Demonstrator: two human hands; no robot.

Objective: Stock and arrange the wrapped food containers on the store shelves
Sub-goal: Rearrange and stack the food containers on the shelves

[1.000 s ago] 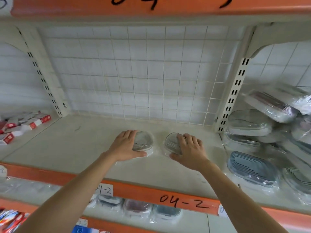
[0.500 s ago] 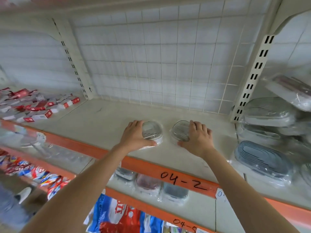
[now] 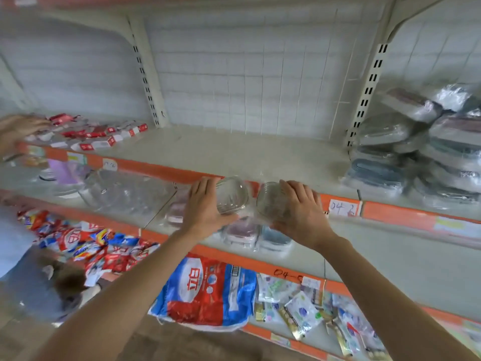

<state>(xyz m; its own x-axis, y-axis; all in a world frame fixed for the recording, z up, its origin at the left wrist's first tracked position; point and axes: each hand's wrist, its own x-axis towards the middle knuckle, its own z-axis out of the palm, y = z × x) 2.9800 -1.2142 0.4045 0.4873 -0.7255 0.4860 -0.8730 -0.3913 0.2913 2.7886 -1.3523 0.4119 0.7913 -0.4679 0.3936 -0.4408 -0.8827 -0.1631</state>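
Risk of a drop. Left hand [image 3: 205, 207] grips one wrapped container [image 3: 231, 195]; right hand [image 3: 299, 209] grips a second container [image 3: 270, 201]. Both are held in front of the orange shelf edge [image 3: 390, 212], off the shelf board [image 3: 247, 155], nearly touching each other. Slippery wrap could slide under the fingers; either container might strike the edge or knock its neighbour.

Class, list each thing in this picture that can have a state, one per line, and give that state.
Left hand: grips the left round clear wrapped container, off the shelf.
Right hand: grips the right round clear wrapped container, off the shelf.
Cream metal shelf: middle bay bare.
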